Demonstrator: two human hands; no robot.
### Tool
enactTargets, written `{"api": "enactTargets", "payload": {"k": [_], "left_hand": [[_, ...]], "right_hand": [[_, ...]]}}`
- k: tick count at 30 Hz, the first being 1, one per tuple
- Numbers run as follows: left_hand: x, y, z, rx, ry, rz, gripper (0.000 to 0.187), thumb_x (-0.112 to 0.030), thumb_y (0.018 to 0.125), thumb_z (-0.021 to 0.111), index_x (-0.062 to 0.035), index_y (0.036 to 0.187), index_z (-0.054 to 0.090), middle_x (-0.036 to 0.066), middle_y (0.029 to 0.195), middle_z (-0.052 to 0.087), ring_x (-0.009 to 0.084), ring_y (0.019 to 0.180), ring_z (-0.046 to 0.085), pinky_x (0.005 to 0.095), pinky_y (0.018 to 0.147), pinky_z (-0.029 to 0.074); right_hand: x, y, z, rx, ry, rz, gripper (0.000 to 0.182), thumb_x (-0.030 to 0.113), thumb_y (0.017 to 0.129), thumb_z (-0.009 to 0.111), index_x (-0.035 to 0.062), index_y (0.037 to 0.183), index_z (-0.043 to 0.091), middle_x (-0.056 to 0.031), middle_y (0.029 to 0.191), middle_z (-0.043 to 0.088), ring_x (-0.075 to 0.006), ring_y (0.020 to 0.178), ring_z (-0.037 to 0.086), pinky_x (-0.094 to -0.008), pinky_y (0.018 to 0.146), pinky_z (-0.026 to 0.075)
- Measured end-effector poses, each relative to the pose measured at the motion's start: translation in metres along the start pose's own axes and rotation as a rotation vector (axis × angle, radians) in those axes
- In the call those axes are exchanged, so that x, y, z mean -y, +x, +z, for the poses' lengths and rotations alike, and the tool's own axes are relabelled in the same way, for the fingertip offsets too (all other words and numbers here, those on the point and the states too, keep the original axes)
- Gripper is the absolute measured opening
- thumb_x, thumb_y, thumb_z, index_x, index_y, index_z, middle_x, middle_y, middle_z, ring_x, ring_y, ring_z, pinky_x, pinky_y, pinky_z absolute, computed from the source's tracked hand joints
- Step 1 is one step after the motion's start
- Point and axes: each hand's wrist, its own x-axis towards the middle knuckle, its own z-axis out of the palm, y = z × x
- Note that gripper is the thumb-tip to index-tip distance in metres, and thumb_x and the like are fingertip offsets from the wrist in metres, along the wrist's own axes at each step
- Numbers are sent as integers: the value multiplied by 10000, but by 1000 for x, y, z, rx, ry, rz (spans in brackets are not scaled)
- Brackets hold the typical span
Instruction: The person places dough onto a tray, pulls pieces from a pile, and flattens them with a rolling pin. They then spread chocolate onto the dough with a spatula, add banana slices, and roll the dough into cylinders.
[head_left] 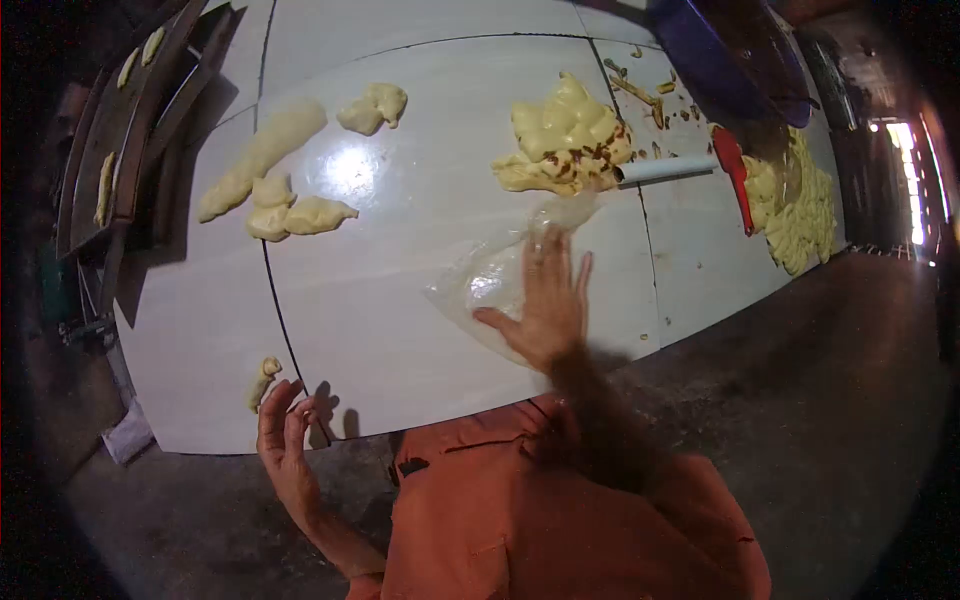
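Note:
My right hand [550,300] lies flat, fingers stretched out, on a thin, see-through sheet of dough [492,283] spread on the table. At the table's near edge, my left hand [284,430] is raised with its fingers bent and apart. Its fingertips are right beside a small rolled piece of dough [263,383]. Just beyond the thin sheet sits a mound of yellow dough or cream [562,125] with brown bits along its near side.
A white tube [668,170] and a red scraper [735,180] lie right of the mound, near a spread yellow mass [800,205]. A purple basin [725,55] stands at the back. Dough lumps [300,215] rest on the left, beside trays [130,150] with rolled pieces.

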Motion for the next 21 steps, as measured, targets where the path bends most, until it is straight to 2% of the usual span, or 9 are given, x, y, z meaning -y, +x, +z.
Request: {"api": "enactTargets", "payload": {"k": [1, 6, 8, 12, 14, 17, 18, 19, 21], "left_hand": [[4, 3, 3, -10, 10, -6, 452, -285, 1057, 597, -30, 1430, 581, 163, 1359, 629, 244, 1146, 658, 418, 989, 525], [-18, 20, 21, 74, 62, 29, 461, -301, 1049, 611, -26, 1418, 588, 161, 1332, 644, 240, 1135, 660, 422, 992, 522], [-26, 21, 13, 114, 128, 64, 464, -302, 1048, 605, -24, 1419, 586, 159, 1333, 648, 251, 1175, 644, 428, 1005, 517], [-23, 12, 0, -21, 115, 67, 399, -212, 1041, 603, -30, 1395, 615, 145, 1339, 659, 253, 1148, 667, 399, 991, 528], [-17, 7, -6, -65, 180, 17, 427, -296, 1068, 564, -56, 1418, 601, 147, 1365, 641, 270, 1190, 645, 432, 1004, 522], [-4, 6, -4, -89, 119, -10, 438, -302, 1072, 559, -61, 1436, 585, 151, 1375, 631, 258, 1191, 643, 425, 1008, 518], [-4, 9, 2, -73, 115, -7, 438, -302, 1072, 559, -61, 1436, 585, 151, 1375, 631, 258, 1191, 643, 425, 1008, 518], [-10, 11, 8, -60, 89, 30, 418, -252, 1065, 571, -37, 1423, 592, 152, 1355, 645, 238, 1152, 655, 406, 995, 523], [-30, 10, 23, -12, 106, 82, 435, -234, 1052, 600, 2, 1417, 585, 152, 1333, 658, 227, 1117, 661, 388, 995, 519]], "right_hand": [[28, 11, 23, -106, 219, -87, 1085, 728, 919, 543, -96, 1574, 280, -309, 1653, 252, -416, 1568, 190, -629, 1251, 102], [124, -8, 48, 4, 253, -663, 852, 556, 979, 572, -34, 1561, 373, -179, 1641, 374, -302, 1550, 289, -474, 1286, 168], [69, -33, 29, 213, 475, -500, 810, 508, 981, 590, 4, 1576, 369, -180, 1660, 338, -299, 1548, 292, -514, 1270, 197], [-116, -60, 5, -15, -384, 80, 771, 433, 962, 647, -24, 1537, 411, -242, 1615, 374, -464, 1505, 313, -661, 1207, 226], [-119, -40, -26, -194, -3, 248, 710, 395, 970, 647, -37, 1497, 450, -269, 1613, 359, -490, 1482, 340, -673, 1200, 231], [-63, -6, 21, -350, -86, -127, 681, 377, 1002, 606, -40, 1513, 435, -286, 1600, 366, -482, 1492, 322, -617, 1222, 246], [1, 2, 5, -32, 56, -144, 709, 403, 996, 607, -60, 1506, 436, -284, 1598, 376, -464, 1501, 314, -577, 1239, 251], [50, -7, 54, -121, 461, -339, 723, 416, 989, 608, -94, 1476, 451, -281, 1585, 397, -436, 1500, 332, -549, 1253, 246], [140, -13, 53, -28, 409, -694, 672, 368, 973, 637, -97, 1441, 507, -239, 1603, 398, -366, 1523, 319, -478, 1291, 185]]}}
